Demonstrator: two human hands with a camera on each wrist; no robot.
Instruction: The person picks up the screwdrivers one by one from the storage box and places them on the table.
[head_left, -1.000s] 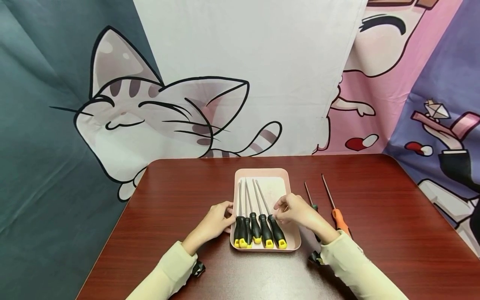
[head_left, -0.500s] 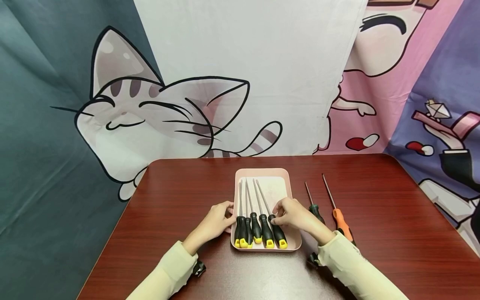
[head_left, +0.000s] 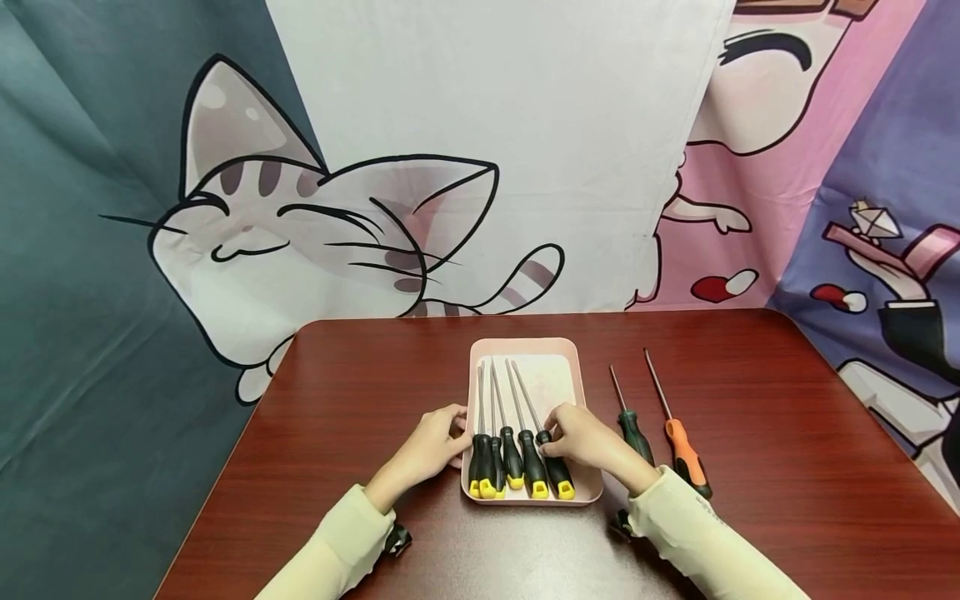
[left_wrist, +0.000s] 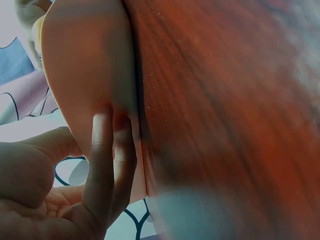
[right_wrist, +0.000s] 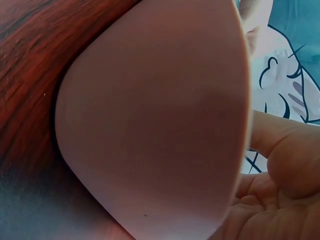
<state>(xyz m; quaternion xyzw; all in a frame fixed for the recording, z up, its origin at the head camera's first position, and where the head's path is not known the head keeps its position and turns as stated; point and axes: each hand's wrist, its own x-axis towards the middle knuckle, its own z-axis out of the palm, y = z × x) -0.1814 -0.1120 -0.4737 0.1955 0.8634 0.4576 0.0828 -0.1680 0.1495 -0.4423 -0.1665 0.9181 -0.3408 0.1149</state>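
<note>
A shallow pink tray (head_left: 523, 344) holds several screwdrivers with black handles and yellow ends, shafts pointing away. My left hand (head_left: 429, 439) grips the tray's left rim; in the left wrist view its fingers press the outer tray wall (left_wrist: 85, 60) while the thumb goes over the edge. Over the tray's right side, my right hand (head_left: 583, 435) pinches the upper handle of the rightmost black-and-yellow screwdriver (head_left: 561, 477), which lies in the tray. The near tray wall (right_wrist: 150, 115) hides those fingertips in the right wrist view.
Right of the tray, a green-handled screwdriver (head_left: 634, 433) and an orange-and-black screwdriver (head_left: 686, 454) lie on the reddish wooden table (head_left: 360, 367). A printed cloth with a cartoon cat (head_left: 277, 250) hangs behind the table's far edge.
My right hand has shifted slightly left and down onto the rightmost screwdriver's handle, uncovering more of the green and orange handles. The left hand stays at the tray's rim.
</note>
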